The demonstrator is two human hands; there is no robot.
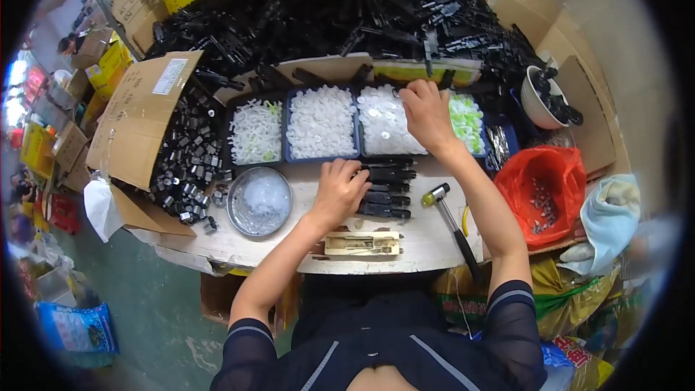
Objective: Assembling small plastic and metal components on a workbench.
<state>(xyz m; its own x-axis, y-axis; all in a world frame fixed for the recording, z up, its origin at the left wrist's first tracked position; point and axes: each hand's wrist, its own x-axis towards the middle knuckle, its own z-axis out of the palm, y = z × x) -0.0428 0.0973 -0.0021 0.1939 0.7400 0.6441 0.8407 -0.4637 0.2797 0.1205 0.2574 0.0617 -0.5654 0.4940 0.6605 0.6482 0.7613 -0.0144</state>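
Note:
My left hand (339, 190) rests at the left ends of a row of black plastic parts (388, 198) laid side by side on the table. Its fingers are slightly apart and bent over those ends. Farther off and to the right, my right hand (428, 114) is over the trays, fingers curled together by the near edge of a large black heap. A dark upright part (428, 56) is just beyond these fingertips; whether they grip it cannot be made out. Below the hand lies a tray of white discs (382, 122). Close to me is a cream-coloured block fixture (362, 244) with a slot.
Black parts heap (289, 22) across the back. Other trays hold white pieces (321, 122) and green-white pieces (467, 122). A round metal dish (259, 226), a carton (141, 119), a hammer (452, 224), a red bag (507, 188) and a white bowl (539, 105) surround the work area.

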